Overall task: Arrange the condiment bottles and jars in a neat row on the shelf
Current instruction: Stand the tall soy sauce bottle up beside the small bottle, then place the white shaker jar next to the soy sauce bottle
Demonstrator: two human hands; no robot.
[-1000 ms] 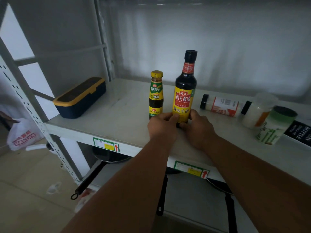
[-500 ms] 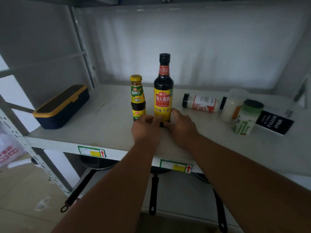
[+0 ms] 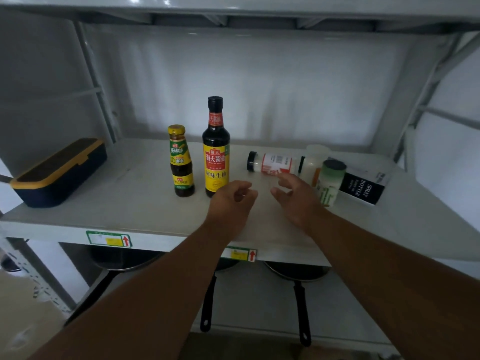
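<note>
On the white shelf (image 3: pixel 135 203) a tall dark soy sauce bottle (image 3: pixel 216 152) with a yellow label stands upright, with a shorter yellow-capped sauce bottle (image 3: pixel 181 162) close on its left. A white shaker jar (image 3: pixel 272 163) with a black cap lies on its side to the right. Behind and right of it stand a white jar (image 3: pixel 313 162) and a green-lidded jar (image 3: pixel 330 181). My left hand (image 3: pixel 231 206) hovers just right of the soy bottle's base, fingers loosely curled, holding nothing. My right hand (image 3: pixel 293 193) is spread open, fingertips near the lying shaker.
A dark blue box (image 3: pixel 59 172) with a yellow-rimmed lid sits at the shelf's left end. A black "spray bottle" carton (image 3: pixel 363 189) lies at the right. Several frying pans (image 3: pixel 296 274) sit on the lower shelf, handles pointing toward me. Upright posts flank both sides.
Both hands have let go of the soy sauce bottle's base and drawn away to the right. The right hand has opened toward the lying shaker. The camera view has swung right.
</note>
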